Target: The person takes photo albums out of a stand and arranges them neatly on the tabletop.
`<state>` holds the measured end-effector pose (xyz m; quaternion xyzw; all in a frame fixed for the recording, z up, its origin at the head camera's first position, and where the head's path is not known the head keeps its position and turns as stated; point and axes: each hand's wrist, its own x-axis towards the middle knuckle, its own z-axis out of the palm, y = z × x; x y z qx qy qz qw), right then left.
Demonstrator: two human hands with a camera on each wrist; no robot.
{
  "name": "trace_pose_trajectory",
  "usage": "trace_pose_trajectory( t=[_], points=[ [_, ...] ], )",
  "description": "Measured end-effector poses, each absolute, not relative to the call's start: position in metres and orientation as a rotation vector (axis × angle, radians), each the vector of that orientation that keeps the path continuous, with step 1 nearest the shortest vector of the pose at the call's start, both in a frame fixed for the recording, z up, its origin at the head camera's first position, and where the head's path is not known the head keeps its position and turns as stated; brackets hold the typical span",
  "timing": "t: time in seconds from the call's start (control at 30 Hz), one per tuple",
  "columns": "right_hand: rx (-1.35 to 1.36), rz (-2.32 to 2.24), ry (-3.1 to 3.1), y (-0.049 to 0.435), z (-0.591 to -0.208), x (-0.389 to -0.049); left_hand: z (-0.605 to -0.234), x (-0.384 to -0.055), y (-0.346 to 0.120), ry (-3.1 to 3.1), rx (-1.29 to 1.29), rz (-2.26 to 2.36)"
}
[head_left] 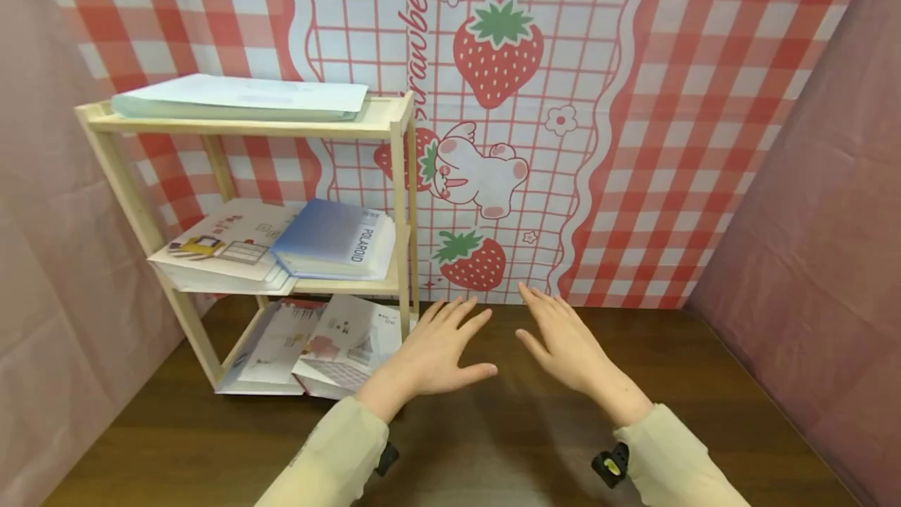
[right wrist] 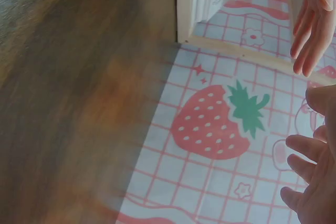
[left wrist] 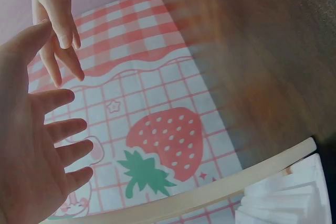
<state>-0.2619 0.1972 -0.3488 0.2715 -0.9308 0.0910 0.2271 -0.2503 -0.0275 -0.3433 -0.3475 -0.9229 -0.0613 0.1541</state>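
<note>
Both hands hover over the dark wooden table (head_left: 486, 444), fingers spread and holding nothing. My left hand (head_left: 429, 350) is beside the front right post of a small wooden shelf (head_left: 404, 202), overlapping its lower part in the head view. To the right, my right hand (head_left: 570, 343) has its fingers extended toward the back cloth. A gap separates the two hands. In the left wrist view, the left hand (left wrist: 31, 129) shows its palm side with fingers apart. The right wrist view catches the right hand (right wrist: 315, 166) at the edge, fingers loosely bent.
On the shelf's top lies a pale green flat stack (head_left: 239, 96). Its middle level holds a blue POLAROID book (head_left: 331, 237) and a white illustrated book (head_left: 232, 241). Two more books (head_left: 352, 343) lean at the bottom. A strawberry-print cloth (head_left: 598, 139) hangs behind; pink curtains (head_left: 795, 257) flank the table.
</note>
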Motion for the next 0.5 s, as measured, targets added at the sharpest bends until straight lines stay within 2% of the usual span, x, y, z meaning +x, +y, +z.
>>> trace_pose_trajectory(
  t=[0.5],
  points=[
    [0.784, 0.336, -2.502, 0.184, -0.331, -0.257, -0.331, -0.244, -0.039, -2.577, -1.009, -0.199]
  ],
)
